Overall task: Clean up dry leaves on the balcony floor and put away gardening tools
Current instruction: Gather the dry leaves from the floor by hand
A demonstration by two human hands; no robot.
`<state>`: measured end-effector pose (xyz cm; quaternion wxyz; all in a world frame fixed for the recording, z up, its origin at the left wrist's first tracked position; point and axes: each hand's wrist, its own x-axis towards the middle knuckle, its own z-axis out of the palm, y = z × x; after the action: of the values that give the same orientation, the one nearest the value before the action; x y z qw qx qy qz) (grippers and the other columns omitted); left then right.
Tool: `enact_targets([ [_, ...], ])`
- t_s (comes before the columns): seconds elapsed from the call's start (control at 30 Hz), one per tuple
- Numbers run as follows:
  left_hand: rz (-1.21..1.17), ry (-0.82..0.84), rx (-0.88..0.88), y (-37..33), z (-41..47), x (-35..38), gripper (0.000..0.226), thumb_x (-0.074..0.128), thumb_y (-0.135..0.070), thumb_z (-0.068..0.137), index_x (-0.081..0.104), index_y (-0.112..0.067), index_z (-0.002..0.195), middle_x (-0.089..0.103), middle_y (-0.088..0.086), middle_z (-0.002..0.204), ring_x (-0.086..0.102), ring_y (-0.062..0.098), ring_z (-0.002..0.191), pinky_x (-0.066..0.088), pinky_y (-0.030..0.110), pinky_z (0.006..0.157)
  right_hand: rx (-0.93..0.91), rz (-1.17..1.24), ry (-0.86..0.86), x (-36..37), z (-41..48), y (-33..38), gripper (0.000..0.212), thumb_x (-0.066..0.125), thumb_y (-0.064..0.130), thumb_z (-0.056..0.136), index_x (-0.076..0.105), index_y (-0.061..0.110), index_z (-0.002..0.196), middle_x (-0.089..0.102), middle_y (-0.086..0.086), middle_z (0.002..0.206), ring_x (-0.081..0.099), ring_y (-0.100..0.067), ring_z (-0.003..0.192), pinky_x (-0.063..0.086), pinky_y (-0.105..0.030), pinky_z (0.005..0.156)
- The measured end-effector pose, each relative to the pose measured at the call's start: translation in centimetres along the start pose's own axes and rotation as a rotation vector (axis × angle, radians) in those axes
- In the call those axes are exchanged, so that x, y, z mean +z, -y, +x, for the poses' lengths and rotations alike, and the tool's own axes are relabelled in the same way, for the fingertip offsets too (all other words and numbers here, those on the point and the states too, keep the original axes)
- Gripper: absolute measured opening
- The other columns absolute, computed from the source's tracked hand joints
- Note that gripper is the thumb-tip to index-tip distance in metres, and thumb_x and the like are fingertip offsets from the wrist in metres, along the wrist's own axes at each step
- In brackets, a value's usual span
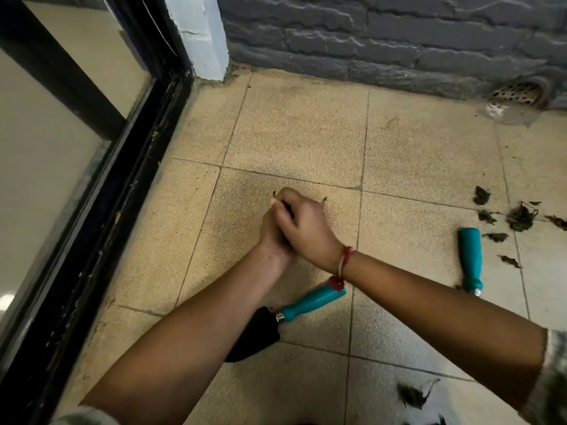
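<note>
Both my hands meet over the tiled balcony floor (294, 133). My right hand (303, 223) lies on top of my left hand (271, 233), and their fingers curl together round dark dry leaf bits that poke out at the fingertips. Most of my left hand is hidden under the right. A trowel (310, 302) with a teal handle and black blade lies on the floor under my forearms. A second teal-handled tool (471, 259) lies to the right, its head out of sight. Dry leaves (520, 217) are scattered at the right, and another clump of leaves (412, 395) lies near the bottom.
A black-framed glass door (92, 191) runs along the left. A grey brick wall (383, 35) closes the back, with a white pillar (199, 32) at the corner. A perforated drain cover (518, 92) sits at the wall's foot, far right.
</note>
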<state>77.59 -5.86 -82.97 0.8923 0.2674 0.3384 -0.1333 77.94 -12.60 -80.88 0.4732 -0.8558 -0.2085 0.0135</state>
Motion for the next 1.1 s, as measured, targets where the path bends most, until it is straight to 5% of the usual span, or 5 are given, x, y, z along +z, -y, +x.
enact_targets([
  [0.23,-0.367,0.074,0.217,1.5,-0.9,2.7,0.034,0.029,-0.023,0.1,0.046,-0.011,0.073,0.044,-0.001,0.065,0.047,0.005,0.063,0.041,0.015,0.068,-0.056,-0.395,-0.028,-0.4,0.1,-0.6,0.024,0.04,0.027,0.095,0.053,0.008,0.09,0.057,-0.009,0.077,0.056,-0.026,0.065,0.044,-0.034,0.056],
  [0.5,-0.107,0.156,-0.16,-0.2,-1.2,2.8,0.04,0.03,-0.025,0.098,0.061,-0.001,0.107,0.068,0.018,0.098,0.061,0.026,0.098,0.047,0.035,0.088,0.216,-0.582,-0.09,-1.9,0.5,-1.1,0.04,0.022,0.038,0.089,0.048,0.022,0.116,0.045,-0.005,0.12,0.047,-0.023,0.105,0.03,-0.046,0.088],
  [0.73,-0.167,0.159,-0.08,2.8,-0.5,3.4,0.047,0.023,-0.044,0.099,0.054,-0.022,0.127,0.053,0.003,0.139,0.057,0.017,0.116,0.039,0.038,0.097,0.185,-0.781,0.043,-1.9,-0.8,-2.4,0.062,0.015,0.053,0.096,-0.009,0.031,0.149,-0.011,-0.002,0.159,-0.012,-0.025,0.145,-0.015,-0.061,0.109],
  [0.9,-0.076,-0.098,-0.082,-0.5,-0.9,1.0,0.042,0.034,-0.029,0.09,0.05,-0.022,0.052,0.047,-0.004,0.044,0.043,0.008,0.04,0.035,0.017,0.043,0.446,0.125,-0.138,-2.6,0.5,-3.4,0.052,0.029,0.042,0.1,0.026,0.02,0.147,0.025,-0.007,0.152,0.026,-0.023,0.139,0.019,-0.041,0.114],
  [1.1,-0.319,-0.241,0.141,-7.0,-0.6,-3.5,0.022,0.043,-0.014,0.061,0.036,-0.022,0.041,0.036,-0.009,0.041,0.034,0.007,0.033,0.024,0.011,0.036,0.309,-0.463,0.123,-4.4,1.4,-8.7,0.032,0.045,0.004,0.089,0.062,0.005,0.116,0.059,-0.016,0.123,0.055,-0.033,0.112,0.045,-0.036,0.094],
])
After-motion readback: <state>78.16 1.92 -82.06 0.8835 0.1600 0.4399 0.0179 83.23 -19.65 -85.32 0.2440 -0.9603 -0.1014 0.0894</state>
